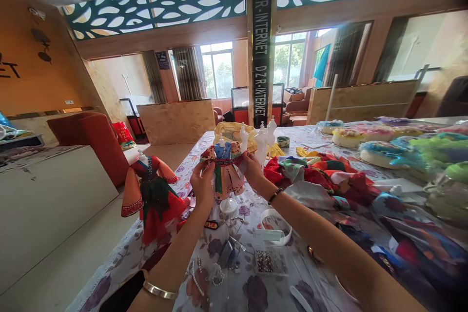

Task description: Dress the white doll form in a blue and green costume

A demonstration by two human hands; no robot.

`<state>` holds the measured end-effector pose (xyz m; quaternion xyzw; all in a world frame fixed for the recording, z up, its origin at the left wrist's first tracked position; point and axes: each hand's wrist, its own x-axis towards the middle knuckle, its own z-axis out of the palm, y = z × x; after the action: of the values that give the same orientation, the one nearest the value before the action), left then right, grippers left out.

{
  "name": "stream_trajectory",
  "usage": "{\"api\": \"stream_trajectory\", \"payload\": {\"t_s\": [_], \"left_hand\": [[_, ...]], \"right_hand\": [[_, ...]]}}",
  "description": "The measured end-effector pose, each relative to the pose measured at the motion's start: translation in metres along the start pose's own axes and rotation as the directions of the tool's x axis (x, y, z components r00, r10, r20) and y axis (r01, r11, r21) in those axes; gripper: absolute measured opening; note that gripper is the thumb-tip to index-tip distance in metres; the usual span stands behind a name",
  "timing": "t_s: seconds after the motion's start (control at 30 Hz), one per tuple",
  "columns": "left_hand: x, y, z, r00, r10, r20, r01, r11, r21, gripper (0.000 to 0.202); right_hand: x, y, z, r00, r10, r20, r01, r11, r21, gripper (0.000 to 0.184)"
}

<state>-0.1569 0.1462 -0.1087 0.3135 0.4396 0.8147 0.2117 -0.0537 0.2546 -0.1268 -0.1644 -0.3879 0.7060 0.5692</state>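
A miniature mannequin (pixel 228 206) on a round white base stands upright in front of me. It wears a small doll dress (pixel 224 183) with a blue bodice, patterned sleeves and a pink and green skirt. Across the waist runs a narrow dark red patterned ribbon (pixel 225 161), stretched level between my two hands. My left hand (pixel 202 184) pinches its left end beside the skirt. At the right end, my right hand (pixel 253 169) pinches it between thumb and fingers. To the left stands another doll dress (pixel 155 195) in red and dark green with orange sleeves.
Bare white mannequins (pixel 262 141) stand behind the dress, near a yellow cloth bundle (pixel 234 131). Colourful fabric pieces (pixel 329 175) heap up on the right. Closer to me lie a white tape roll (pixel 276 226), a box of small beads (pixel 270 261) and pearl strands (pixel 196 278).
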Motion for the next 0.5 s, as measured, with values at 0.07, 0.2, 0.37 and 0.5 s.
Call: {"api": "stream_trajectory", "payload": {"t_s": [0.07,0.2,0.37,0.5], "left_hand": [[0.002,0.000,0.003,0.999,-0.027,-0.021,0.025,0.998,-0.056,0.029],[0.000,0.005,0.005,0.995,-0.103,0.005,0.103,0.984,-0.145,0.020],[-0.009,0.007,-0.002,0.974,-0.225,0.027,0.225,0.942,-0.248,0.019],[-0.011,0.003,-0.009,0.946,-0.322,0.038,0.318,0.898,-0.304,0.003]], "right_hand": [[0.001,-0.001,0.000,1.000,0.000,-0.016,0.000,1.000,0.029,0.032],[-0.002,-0.004,0.001,0.999,0.022,-0.023,-0.020,0.996,0.092,0.032],[-0.013,-0.008,-0.002,0.997,0.079,-0.009,-0.077,0.980,0.181,0.031],[-0.023,-0.008,-0.006,0.996,0.087,0.000,-0.084,0.965,0.249,0.032]]}}
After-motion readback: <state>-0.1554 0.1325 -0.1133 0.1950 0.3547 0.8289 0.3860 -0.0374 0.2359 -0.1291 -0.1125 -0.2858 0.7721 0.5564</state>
